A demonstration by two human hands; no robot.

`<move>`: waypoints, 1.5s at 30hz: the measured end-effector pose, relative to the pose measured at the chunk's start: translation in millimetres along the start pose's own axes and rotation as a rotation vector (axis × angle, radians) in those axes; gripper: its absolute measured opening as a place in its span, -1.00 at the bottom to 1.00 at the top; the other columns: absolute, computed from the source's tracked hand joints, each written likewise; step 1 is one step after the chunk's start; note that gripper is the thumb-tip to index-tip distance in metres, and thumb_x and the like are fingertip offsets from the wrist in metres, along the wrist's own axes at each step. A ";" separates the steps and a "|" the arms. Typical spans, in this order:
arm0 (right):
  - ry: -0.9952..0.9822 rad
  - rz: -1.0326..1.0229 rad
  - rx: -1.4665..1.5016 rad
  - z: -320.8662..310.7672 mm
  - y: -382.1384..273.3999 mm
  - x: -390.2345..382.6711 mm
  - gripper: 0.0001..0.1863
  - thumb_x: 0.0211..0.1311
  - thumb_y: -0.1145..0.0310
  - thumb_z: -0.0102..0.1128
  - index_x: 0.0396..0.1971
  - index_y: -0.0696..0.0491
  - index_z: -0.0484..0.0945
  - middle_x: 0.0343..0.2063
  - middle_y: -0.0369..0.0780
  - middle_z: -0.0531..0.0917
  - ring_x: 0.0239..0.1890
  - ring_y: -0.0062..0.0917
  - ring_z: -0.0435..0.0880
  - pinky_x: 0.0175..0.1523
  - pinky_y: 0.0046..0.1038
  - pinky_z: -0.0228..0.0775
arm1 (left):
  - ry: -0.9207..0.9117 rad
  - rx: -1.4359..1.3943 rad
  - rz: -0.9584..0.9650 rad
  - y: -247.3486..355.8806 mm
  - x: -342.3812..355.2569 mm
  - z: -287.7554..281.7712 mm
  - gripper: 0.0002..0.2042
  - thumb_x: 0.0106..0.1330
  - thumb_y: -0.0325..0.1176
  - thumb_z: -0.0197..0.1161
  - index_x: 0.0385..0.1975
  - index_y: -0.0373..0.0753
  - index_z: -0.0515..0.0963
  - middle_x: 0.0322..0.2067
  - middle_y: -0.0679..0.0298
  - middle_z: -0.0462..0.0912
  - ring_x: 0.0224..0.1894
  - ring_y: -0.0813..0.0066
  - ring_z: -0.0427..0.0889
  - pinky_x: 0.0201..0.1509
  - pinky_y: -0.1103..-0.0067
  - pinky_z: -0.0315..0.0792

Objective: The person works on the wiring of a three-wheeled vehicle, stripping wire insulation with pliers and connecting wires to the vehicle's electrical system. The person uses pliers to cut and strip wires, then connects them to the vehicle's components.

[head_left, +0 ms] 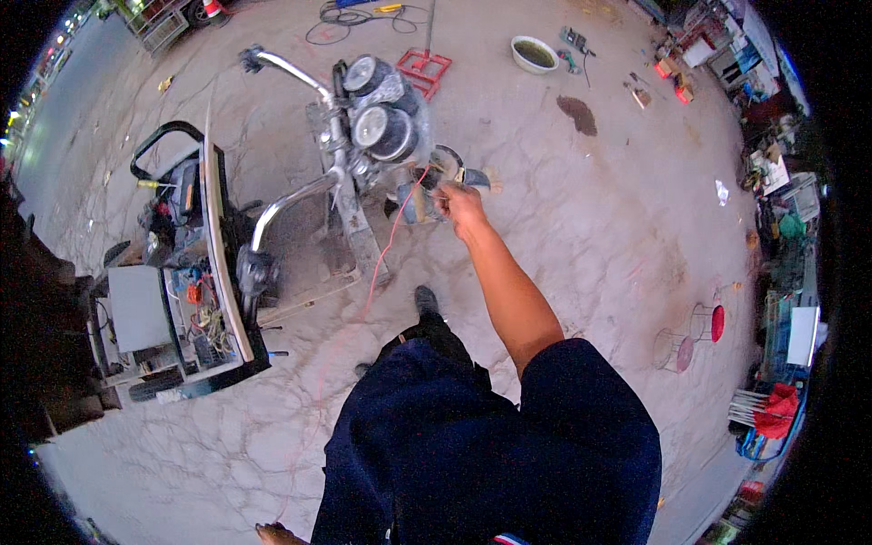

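Note:
A three-wheeler's handlebar (289, 202) stands ahead on the left, with two round lamps or gauges (381, 132) at its front. My right arm reaches forward past it. The fingers of my right hand (461, 207) are closed beside the front end; what lies in them is too small to make out. From near that hand a thin red wire (391, 245) runs down and left across the floor. It leads to my left hand (277, 534), cut off by the lower edge, whose fingers seem pinched on it. Partly hidden beyond my right hand is what looks like a crouching person (413, 205).
On the left is an open vehicle body (139, 309) with exposed wiring (207, 313). A red stand (423, 71), a white basin (534, 54) of dark liquid and power tools (574, 41) lie farther off. Two stools (718, 323) and cluttered shelves line the right.

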State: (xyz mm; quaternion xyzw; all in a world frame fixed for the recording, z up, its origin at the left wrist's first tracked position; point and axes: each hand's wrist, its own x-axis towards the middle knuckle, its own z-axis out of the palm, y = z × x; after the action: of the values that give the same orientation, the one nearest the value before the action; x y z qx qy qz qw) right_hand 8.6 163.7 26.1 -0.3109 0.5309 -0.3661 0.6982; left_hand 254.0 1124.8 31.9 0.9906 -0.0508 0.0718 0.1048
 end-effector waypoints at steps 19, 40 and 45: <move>-0.330 0.024 0.039 0.8 -26.7 55.9 -0.92 0.14 0.43 0.10 -0.48 0.11 0.51 -0.61 -0.30 0.53 -0.66 -0.64 0.40 -0.53 -0.56 0.20 | -0.205 -0.214 -0.293 153.8 -45.9 -154.5 -0.71 0.28 -0.40 -0.04 -0.05 -0.36 0.41 -0.41 0.14 0.50 -0.25 0.29 0.49 0.22 0.28 0.28; -0.168 0.066 0.013 -63.4 -61.3 107.1 -0.80 0.25 0.34 0.19 -0.55 0.04 0.47 -0.68 -0.43 0.38 -0.68 -0.70 0.26 -0.58 -0.59 0.11 | -0.388 -0.996 -0.812 430.7 -67.5 0.4 -0.64 0.30 -0.26 0.16 0.07 -0.21 0.44 -0.27 0.14 0.62 -0.23 0.30 0.60 -0.12 0.44 0.47; -0.172 -0.249 -0.378 -62.4 -41.7 114.2 -0.79 0.21 0.25 0.24 -0.54 -0.01 0.48 -0.64 -0.44 0.40 -0.62 -0.71 0.29 -0.54 -0.58 0.10 | -0.527 -0.998 -0.745 462.1 -85.8 23.2 -0.72 0.32 -0.31 0.15 -0.05 -0.32 0.50 -0.34 0.15 0.63 -0.32 0.35 0.64 -0.25 0.49 0.52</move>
State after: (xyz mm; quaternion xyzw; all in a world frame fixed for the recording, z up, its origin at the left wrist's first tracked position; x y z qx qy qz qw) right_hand -40.2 42.2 -13.4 -0.5292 0.4860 -0.3156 0.6198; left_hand 119.1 677.6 88.9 0.7593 0.2432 -0.2453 0.5516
